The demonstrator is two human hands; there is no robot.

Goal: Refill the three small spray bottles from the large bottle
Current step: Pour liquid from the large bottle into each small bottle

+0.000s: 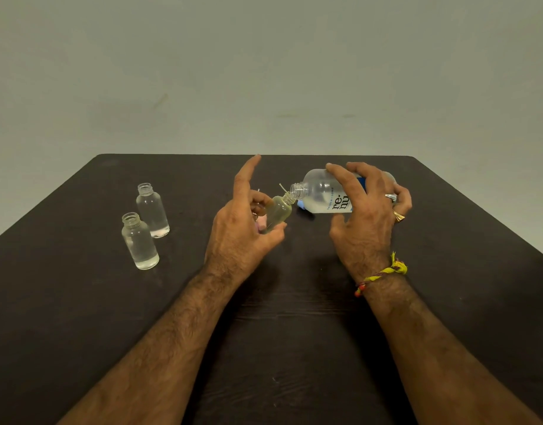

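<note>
My right hand (369, 216) grips the large translucent bottle (320, 191), tipped on its side with its open mouth pointing left. That mouth meets the neck of a small clear bottle (277, 211), which my left hand (242, 228) holds tilted between thumb and fingers, with the index finger raised straight. Two other small clear bottles stand upright and uncapped at the left: one nearer me (139, 242) and one farther back (152, 211), each with some clear liquid at the bottom.
A dark table (294, 348) carries everything, against a plain pale wall. A blue cap (301, 204) lies under the large bottle's neck. Something pink (261, 223) and thin white spray tubes (283, 188) lie behind my left hand.
</note>
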